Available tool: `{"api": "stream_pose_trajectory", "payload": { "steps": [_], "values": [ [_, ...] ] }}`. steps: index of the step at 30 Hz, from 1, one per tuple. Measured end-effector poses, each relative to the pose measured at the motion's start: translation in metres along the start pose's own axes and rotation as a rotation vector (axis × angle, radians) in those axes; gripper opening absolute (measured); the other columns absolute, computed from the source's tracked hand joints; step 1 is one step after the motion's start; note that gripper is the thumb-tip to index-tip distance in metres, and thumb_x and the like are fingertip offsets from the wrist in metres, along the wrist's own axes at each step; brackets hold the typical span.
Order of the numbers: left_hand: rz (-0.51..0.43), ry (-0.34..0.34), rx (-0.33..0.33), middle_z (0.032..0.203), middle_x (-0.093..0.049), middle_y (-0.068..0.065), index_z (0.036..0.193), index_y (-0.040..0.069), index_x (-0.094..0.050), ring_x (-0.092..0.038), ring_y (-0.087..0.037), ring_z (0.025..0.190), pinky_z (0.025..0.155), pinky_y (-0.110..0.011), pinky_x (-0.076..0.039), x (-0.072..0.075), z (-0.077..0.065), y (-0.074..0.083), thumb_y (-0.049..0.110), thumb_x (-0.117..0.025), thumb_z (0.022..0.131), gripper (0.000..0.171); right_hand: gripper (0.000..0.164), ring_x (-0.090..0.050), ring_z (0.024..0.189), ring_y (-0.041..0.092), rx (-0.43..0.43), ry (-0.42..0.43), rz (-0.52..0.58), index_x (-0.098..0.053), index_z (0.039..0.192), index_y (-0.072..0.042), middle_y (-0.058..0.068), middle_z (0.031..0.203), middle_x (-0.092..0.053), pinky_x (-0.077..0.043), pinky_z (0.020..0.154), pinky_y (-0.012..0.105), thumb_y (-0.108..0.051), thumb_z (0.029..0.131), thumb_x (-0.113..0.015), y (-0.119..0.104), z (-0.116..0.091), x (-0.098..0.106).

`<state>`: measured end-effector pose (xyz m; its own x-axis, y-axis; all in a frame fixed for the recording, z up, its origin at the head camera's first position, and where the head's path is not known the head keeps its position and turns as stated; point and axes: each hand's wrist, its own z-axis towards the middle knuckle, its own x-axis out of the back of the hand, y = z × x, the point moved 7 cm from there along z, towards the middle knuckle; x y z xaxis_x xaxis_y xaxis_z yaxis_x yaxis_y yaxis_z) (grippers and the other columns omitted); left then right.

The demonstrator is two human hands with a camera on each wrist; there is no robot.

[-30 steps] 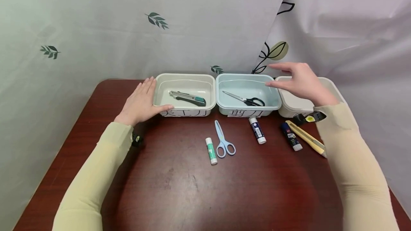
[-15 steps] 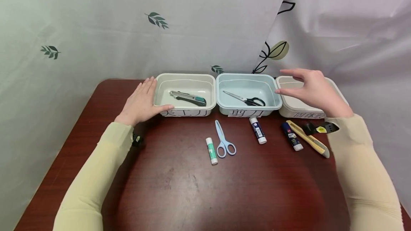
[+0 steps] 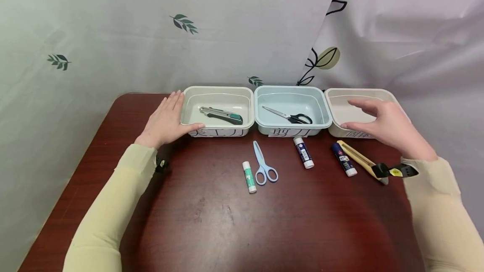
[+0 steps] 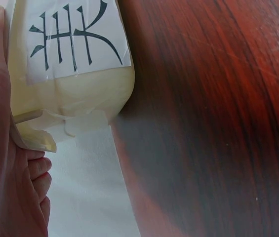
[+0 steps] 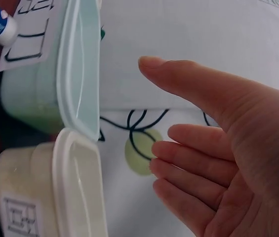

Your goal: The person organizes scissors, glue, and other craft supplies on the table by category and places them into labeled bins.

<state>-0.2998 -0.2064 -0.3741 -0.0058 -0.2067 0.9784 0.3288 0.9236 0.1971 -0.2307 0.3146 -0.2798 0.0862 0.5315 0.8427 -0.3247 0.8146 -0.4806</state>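
My left hand (image 3: 165, 120) lies with straight fingers along the left side of the left cream bin (image 3: 190, 126), its thumb across the front rim. Two utility knives (image 3: 221, 115) rest inside that bin. In the middle, the light blue bin (image 3: 261, 126) contains black-handled scissors (image 3: 298, 119). Over the right cream bin (image 3: 342, 92), my right hand (image 3: 385, 125) hovers with thumb and fingers spread, nothing between them. The right wrist view shows the same hand (image 5: 203, 148) apart from the bin rims.
On the table (image 3: 211, 230) lie a green glue stick (image 3: 249, 177), light blue scissors (image 3: 263, 167), a navy-and-white glue stick (image 3: 303, 153), a dark blue glue stick (image 3: 343, 159) and a yellow utility knife (image 3: 357, 156). A patterned curtain (image 3: 124, 24) hangs behind the bins.
My right hand has moved right and toward me, from beside the blue bin to over the right cream bin. My left hand has stayed in place.
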Motion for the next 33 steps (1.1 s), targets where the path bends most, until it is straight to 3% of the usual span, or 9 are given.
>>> {"api": "stream_pose_trajectory", "payload": {
  "steps": [8,11,14,16,20,24,26,30,33],
  "values": [
    [0.013,0.009,-0.007,0.166,-0.009,-0.025,0.160,-0.008,-0.009,-0.005,-0.035,0.154,0.124,-0.042,0.002,0.000,0.001,-0.001,0.082,-0.052,0.086,0.123,0.068,-0.066,0.112,0.039,-0.149,-0.037,-0.030,-0.071,0.132,-0.013,0.017,0.123,-0.070,-0.032,0.078,-0.001,-0.043,0.075,-0.091,0.023,-0.025,0.004],
    [0.008,0.010,-0.006,0.167,-0.009,-0.024,0.160,-0.007,-0.009,-0.004,-0.034,0.154,0.124,-0.041,0.002,0.000,0.001,-0.001,0.082,-0.051,0.086,0.123,0.069,-0.069,0.104,0.009,-0.190,-0.059,-0.055,-0.071,0.132,-0.015,0.016,0.118,-0.072,-0.034,0.077,0.004,-0.048,0.074,-0.091,0.032,-0.035,0.005],
    [0.009,0.009,-0.007,0.167,-0.009,-0.024,0.160,-0.007,-0.008,-0.004,-0.034,0.154,0.124,-0.041,0.002,0.000,0.002,-0.001,0.082,-0.051,0.086,0.123,0.069,-0.057,0.091,-0.017,-0.213,-0.070,-0.072,-0.072,0.131,-0.015,0.012,0.112,-0.074,-0.036,0.078,0.010,-0.048,0.074,-0.091,0.040,-0.044,0.005],
    [0.009,0.009,-0.008,0.167,-0.008,-0.024,0.160,-0.007,-0.008,-0.004,-0.034,0.154,0.124,-0.041,0.003,-0.001,0.002,-0.001,0.082,-0.051,0.086,0.123,0.068,-0.057,0.095,-0.013,-0.217,-0.066,-0.088,-0.073,0.129,-0.015,0.011,0.110,-0.075,-0.037,0.081,0.016,-0.048,0.073,-0.091,0.044,-0.050,0.005],
    [0.009,0.009,-0.007,0.167,-0.009,-0.024,0.160,-0.007,-0.008,-0.004,-0.034,0.154,0.124,-0.041,0.002,0.000,0.002,-0.001,0.082,-0.051,0.086,0.124,0.067,-0.060,0.111,0.021,-0.225,-0.059,-0.113,-0.074,0.127,-0.015,0.012,0.111,-0.075,-0.037,0.084,0.027,-0.049,0.072,-0.091,0.051,-0.059,0.003],
    [0.016,0.008,-0.009,0.166,-0.010,-0.025,0.159,-0.008,-0.009,-0.005,-0.035,0.154,0.124,-0.043,0.000,0.000,0.001,0.000,0.082,-0.052,0.086,0.123,0.066,-0.059,0.107,0.006,-0.238,-0.056,-0.110,-0.074,0.127,-0.017,0.011,0.112,-0.075,-0.037,0.082,0.023,-0.050,0.072,-0.091,0.060,-0.071,-0.001],
    [0.017,0.008,-0.009,0.166,-0.010,-0.025,0.159,-0.008,-0.009,-0.005,-0.036,0.154,0.124,-0.043,0.000,0.000,0.001,0.000,0.081,-0.052,0.086,0.123,0.066,-0.060,0.105,0.007,-0.232,-0.056,-0.116,-0.073,0.127,-0.016,0.011,0.113,-0.075,-0.037,0.078,0.021,-0.049,0.072,-0.092,0.065,-0.076,-0.002],
    [0.019,0.008,-0.012,0.166,-0.010,-0.026,0.159,-0.008,-0.010,-0.005,-0.036,0.154,0.124,-0.043,0.000,0.000,0.001,0.000,0.081,-0.052,0.087,0.123,0.069,-0.062,0.102,0.036,-0.221,-0.072,-0.141,-0.071,0.128,-0.011,0.016,0.114,-0.073,-0.039,0.072,0.028,-0.046,0.072,-0.092,0.076,-0.085,-0.007],
    [0.023,0.007,-0.013,0.166,-0.010,-0.026,0.159,-0.009,-0.010,-0.006,-0.036,0.154,0.124,-0.044,-0.001,0.000,0.000,0.001,0.082,-0.052,0.087,0.123,0.071,-0.062,0.097,0.041,-0.220,-0.090,-0.153,-0.070,0.128,-0.008,0.020,0.115,-0.072,-0.041,0.070,0.034,-0.045,0.072,-0.092,0.084,-0.090,-0.013]
  ]
}}
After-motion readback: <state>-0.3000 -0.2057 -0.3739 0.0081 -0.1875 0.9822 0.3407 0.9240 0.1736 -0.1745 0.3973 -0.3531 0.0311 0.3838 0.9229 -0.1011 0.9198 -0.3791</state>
